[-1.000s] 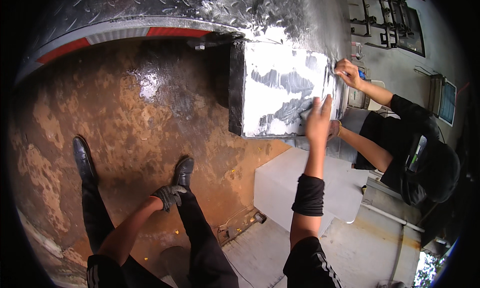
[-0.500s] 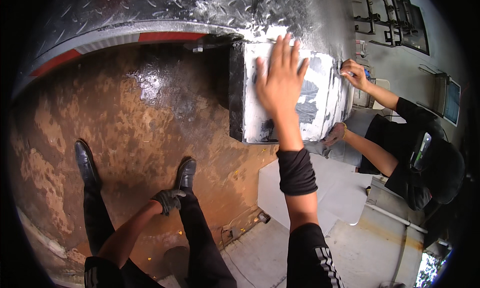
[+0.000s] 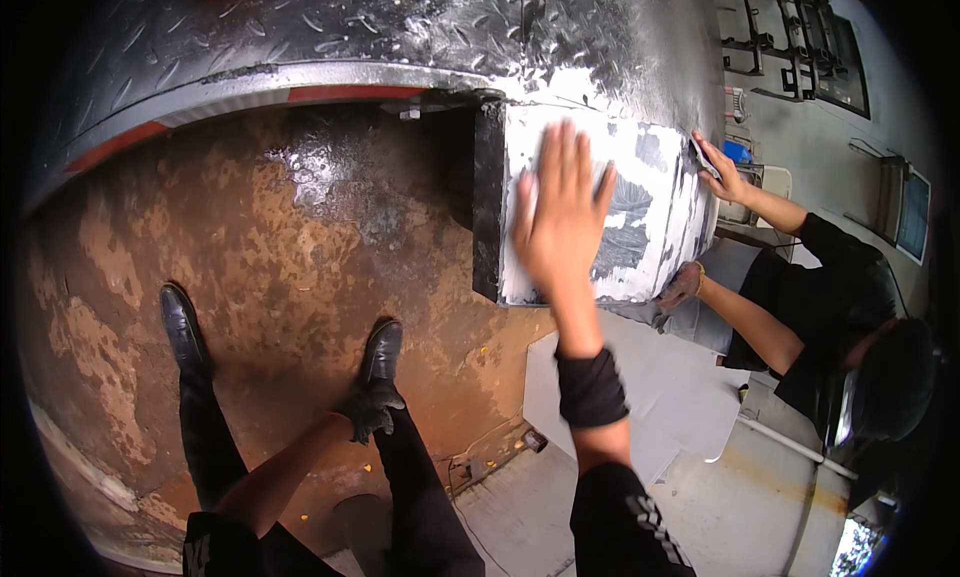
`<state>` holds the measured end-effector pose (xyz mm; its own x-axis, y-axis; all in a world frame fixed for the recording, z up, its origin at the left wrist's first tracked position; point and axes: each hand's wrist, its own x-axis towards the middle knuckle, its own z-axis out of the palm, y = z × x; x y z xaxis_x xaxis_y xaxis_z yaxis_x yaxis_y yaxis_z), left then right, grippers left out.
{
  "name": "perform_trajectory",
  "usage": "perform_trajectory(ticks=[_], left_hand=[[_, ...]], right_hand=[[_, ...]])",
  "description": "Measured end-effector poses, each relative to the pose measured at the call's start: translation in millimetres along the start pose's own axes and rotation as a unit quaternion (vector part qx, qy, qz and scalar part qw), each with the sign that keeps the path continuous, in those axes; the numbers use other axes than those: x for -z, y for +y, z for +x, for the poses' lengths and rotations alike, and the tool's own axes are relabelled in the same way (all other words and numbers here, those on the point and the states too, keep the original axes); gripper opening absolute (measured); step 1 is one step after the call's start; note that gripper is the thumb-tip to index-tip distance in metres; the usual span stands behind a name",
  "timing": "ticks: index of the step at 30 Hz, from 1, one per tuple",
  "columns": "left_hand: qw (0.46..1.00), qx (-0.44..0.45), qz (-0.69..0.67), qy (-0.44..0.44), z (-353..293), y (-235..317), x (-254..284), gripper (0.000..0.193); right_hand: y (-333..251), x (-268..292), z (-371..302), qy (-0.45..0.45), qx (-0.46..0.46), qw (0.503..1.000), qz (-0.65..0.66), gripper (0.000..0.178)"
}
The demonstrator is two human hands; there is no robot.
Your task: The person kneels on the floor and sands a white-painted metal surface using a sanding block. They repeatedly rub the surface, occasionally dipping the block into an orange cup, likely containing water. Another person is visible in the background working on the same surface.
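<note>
My right hand [image 3: 564, 212], bare, lies over a box-like panel [image 3: 626, 239] smeared with white filler over dark patches. Its fingers are stretched out and slightly blurred, and nothing shows in it. My left hand [image 3: 372, 414], in a dark grey glove, rests at my right leg [image 3: 420, 477] with its fingers apart. At the panel's right end a co-worker's bare hand [image 3: 728, 172] holds a thin flat piece [image 3: 706, 161] that looks like a scraper. That person's gloved other hand [image 3: 682, 285] touches the panel's lower right corner.
Black tread plate [image 3: 330, 37] with a red and silver edge strip [image 3: 240, 102] runs along the far side. Brown, stained floor [image 3: 270, 357] lies under my feet, wet in one spot. A pale sheet [image 3: 640, 397] is below the panel. The co-worker [image 3: 850, 277] is at the right.
My right hand has slid nearer to me, off the panel's far edge. My left hand has shifted slightly along my leg. The co-worker's upper hand has turned, showing the flat piece.
</note>
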<state>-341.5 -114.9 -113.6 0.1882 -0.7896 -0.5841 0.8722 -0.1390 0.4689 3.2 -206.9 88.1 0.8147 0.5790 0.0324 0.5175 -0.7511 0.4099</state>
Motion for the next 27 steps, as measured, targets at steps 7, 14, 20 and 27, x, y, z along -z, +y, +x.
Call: perform_trajectory(ticks=[7, 14, 20, 27], left_hand=[[0.997, -0.008, 0.037, -0.069, 66.7, -27.2, 9.8, 0.05], [0.999, -0.019, 0.029, -0.005, 28.7, 0.1, -7.9, 0.051], [0.999, -0.012, 0.038, -0.034, 50.2, -11.7, -6.1, 0.054], [0.997, -0.008, 0.053, -0.057, 57.5, -18.6, -17.7, 0.055]], right_hand=[[-3.8, 2.3, 5.7, -0.028, 0.002, 1.0, 0.01, 0.058], [-21.4, 3.4, -71.2, -0.085, 0.003, 0.996, 0.027, 0.057], [0.3, 2.9, 19.8, 0.021, 0.021, 1.0, 0.006, 0.058], [-6.4, 8.3, -66.7, -0.099, 0.019, 0.995, 0.016, 0.061]])
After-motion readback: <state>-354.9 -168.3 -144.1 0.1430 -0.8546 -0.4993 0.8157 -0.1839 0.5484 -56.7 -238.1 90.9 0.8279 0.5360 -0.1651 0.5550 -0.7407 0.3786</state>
